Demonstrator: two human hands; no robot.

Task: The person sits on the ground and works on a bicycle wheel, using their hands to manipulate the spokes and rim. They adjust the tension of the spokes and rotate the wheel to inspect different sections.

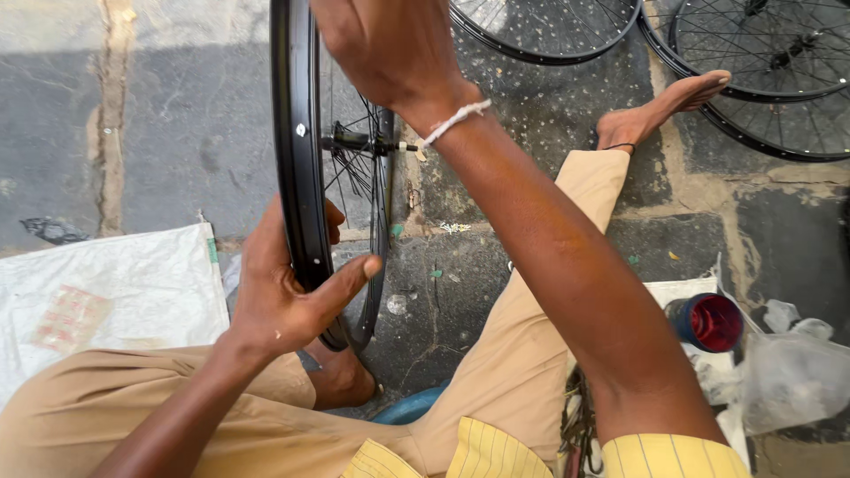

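Item: bicycle wheel (297, 133), upright on edge over the stone floor (177, 115), between the seated person's knees. Black metal rim, smooth and glossy, with a row of small eyelets; thin wire spokes run to a dark hub and axle (359, 142) at centre. Judged light for its size, stiff around the rim, springy and easily bent at the spokes; the painted surface looks slick, so a wrap around the rim is the sound hold, not the spokes.

Left hand (283, 292): clasped around the lower rim, fingers behind it, thumb stretched across the front edge.

Right hand (390, 44): raised at the top of the wheel, back of the hand towards the camera; fingers hidden, so whether they pinch anything cannot be told. A white cord bracelet (453, 119) circles the wrist.

Surroundings: tan trousers and a yellow striped shirt on the person; one bare foot (660, 111) stretched out towards the far right of the floor. Further spoked wheels (761, 80) lie flat at the far edge. A white woven sack (106, 292) is spread at the left. At the right, a dark can with a red inside (708, 320) lies on its side near a crumpled clear plastic bag (797, 372). Floor: rough grey slabs with cracked joints, gritty.
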